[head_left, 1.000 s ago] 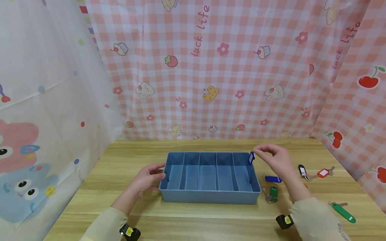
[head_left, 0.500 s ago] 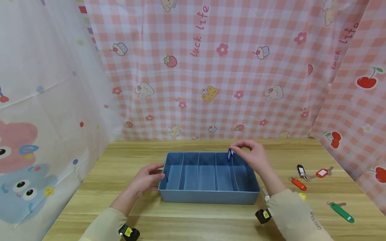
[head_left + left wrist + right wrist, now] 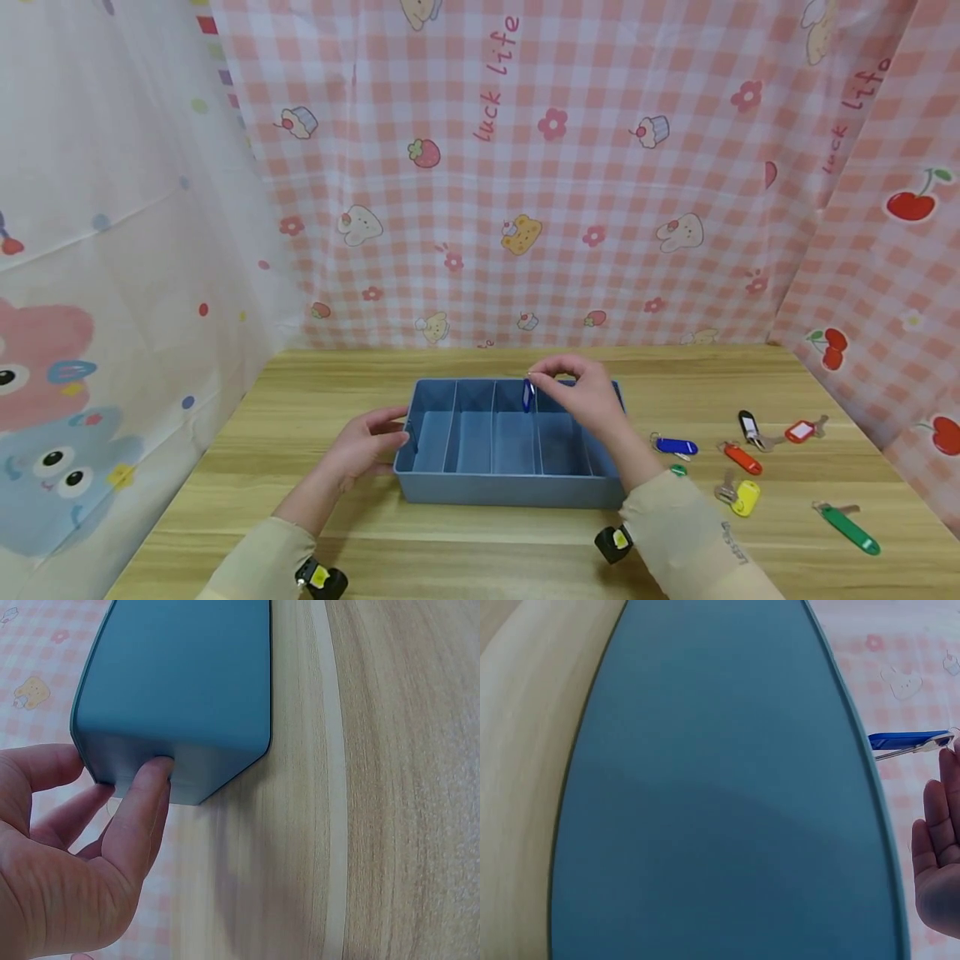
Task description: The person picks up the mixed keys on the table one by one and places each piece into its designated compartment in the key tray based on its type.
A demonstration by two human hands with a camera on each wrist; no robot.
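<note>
A blue-grey divided box with a row of several compartments sits on the wooden table. At its left end my left hand grips the end wall; the left wrist view shows the fingers and thumb against that box wall. My right hand pinches the ring of a blue key tag, which hangs at the back of the box over the middle compartment. In the right wrist view the blue key tag has a metal key beside it, and the right hand is partly out of frame.
Right of the box lie keys with tags: blue, black, two red, yellow and green. Another green tag is mostly hidden by the right arm. A checked cloth hangs behind the table.
My right hand has carried the blue key tag leftward, from the box's right end to above the middle compartment. The left hand stays on the left end.
</note>
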